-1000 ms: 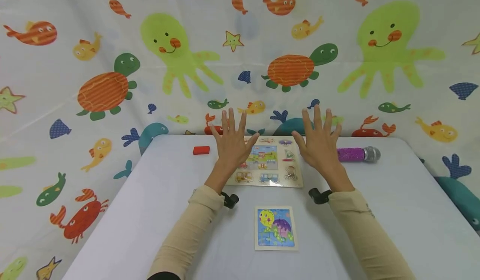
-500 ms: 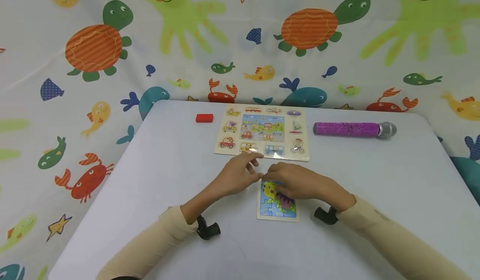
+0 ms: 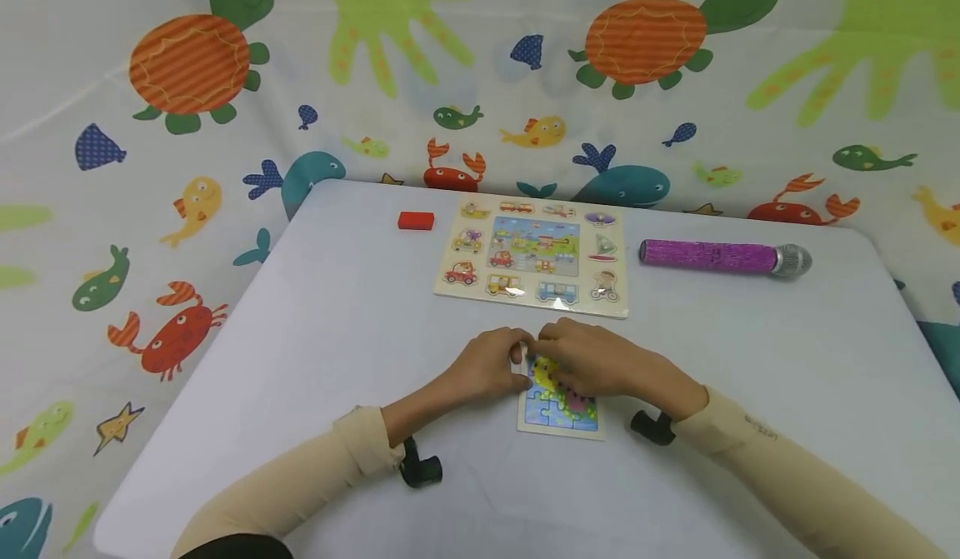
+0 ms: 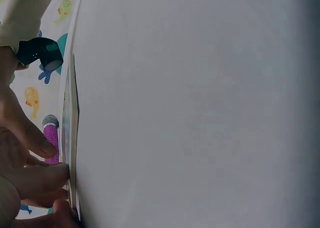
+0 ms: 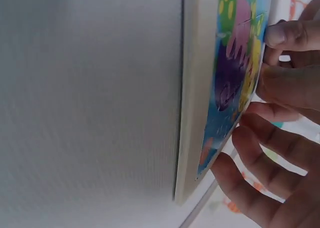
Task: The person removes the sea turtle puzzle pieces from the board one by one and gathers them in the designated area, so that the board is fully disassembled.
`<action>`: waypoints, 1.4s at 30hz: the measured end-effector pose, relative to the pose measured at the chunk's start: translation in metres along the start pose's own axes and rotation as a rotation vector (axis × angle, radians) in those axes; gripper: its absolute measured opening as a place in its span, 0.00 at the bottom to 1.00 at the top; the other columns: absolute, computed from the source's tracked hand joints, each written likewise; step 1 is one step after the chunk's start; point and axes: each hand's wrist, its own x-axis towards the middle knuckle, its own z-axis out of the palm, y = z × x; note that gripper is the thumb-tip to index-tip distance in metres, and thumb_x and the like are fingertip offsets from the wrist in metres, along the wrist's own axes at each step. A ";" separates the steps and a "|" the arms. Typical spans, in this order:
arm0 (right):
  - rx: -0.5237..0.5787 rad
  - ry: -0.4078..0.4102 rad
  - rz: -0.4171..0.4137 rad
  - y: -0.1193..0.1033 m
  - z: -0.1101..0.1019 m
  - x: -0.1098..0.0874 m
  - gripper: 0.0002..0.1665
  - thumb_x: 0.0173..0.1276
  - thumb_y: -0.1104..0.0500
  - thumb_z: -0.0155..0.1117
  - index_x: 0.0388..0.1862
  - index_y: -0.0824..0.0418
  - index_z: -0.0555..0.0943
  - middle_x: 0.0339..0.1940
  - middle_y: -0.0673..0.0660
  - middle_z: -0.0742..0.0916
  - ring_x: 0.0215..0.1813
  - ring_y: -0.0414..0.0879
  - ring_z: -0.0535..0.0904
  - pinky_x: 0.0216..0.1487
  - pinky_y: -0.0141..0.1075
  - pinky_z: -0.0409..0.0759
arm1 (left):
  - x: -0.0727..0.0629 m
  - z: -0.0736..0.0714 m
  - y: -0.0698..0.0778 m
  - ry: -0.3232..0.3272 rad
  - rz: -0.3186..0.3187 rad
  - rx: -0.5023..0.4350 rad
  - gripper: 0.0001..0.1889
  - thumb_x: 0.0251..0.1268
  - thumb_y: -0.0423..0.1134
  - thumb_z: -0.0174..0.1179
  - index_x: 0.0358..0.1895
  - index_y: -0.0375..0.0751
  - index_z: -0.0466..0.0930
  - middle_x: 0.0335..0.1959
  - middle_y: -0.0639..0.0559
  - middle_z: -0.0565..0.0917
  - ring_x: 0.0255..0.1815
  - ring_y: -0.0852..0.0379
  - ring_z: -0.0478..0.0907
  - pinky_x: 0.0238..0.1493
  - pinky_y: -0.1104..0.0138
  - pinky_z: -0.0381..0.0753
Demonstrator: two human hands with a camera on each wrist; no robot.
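Observation:
A small tray jigsaw puzzle point(image 3: 561, 422) with a pale frame lies flat on the white table. It shows a yellow and purple sea-animal picture. My left hand point(image 3: 491, 365) holds its left side near the far corner, thumb at the edge and fingers bent. My right hand point(image 3: 596, 359) covers its far right part, palm down. In the right wrist view, bent fingers point(image 5: 267, 173) meet the far edge of the puzzle point(image 5: 235, 73). I cannot tell whether the right hand pinches a piece. The left wrist view shows both hands crowding the thin puzzle edge point(image 4: 73, 133).
Beyond the hands lies a larger wooden vehicle puzzle board point(image 3: 525, 291). A red block point(image 3: 416, 221) sits to its left, a purple glitter microphone point(image 3: 708, 256) to its right. A sea-animal cloth point(image 3: 420, 67) hangs behind the table point(image 3: 315, 309).
Both hands have come down from raised, spread fingers to the small puzzle. The left hand has closed in on its far left corner in the last half second. The head view has tilted down.

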 end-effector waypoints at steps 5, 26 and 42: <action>-0.090 0.006 -0.094 0.002 0.003 0.003 0.22 0.64 0.64 0.73 0.58 0.54 0.86 0.53 0.53 0.85 0.50 0.47 0.77 0.50 0.39 0.79 | 0.001 -0.003 0.001 -0.010 0.006 -0.014 0.26 0.55 0.35 0.76 0.58 0.37 0.80 0.32 0.53 0.76 0.31 0.59 0.69 0.33 0.68 0.66; -0.330 -0.107 -0.317 0.005 -0.008 0.031 0.11 0.68 0.61 0.71 0.48 0.52 0.84 0.34 0.47 0.82 0.23 0.38 0.66 0.26 0.28 0.66 | 0.003 -0.003 0.001 -0.024 -0.043 -0.066 0.23 0.49 0.38 0.80 0.46 0.42 0.77 0.32 0.56 0.77 0.35 0.57 0.73 0.37 0.65 0.71; -0.344 -0.087 -0.258 0.000 -0.004 0.027 0.19 0.65 0.58 0.75 0.53 0.45 0.81 0.47 0.50 0.81 0.40 0.44 0.72 0.34 0.32 0.71 | 0.003 -0.005 -0.001 -0.031 -0.059 -0.108 0.31 0.49 0.40 0.81 0.57 0.41 0.79 0.43 0.56 0.83 0.42 0.56 0.77 0.46 0.61 0.76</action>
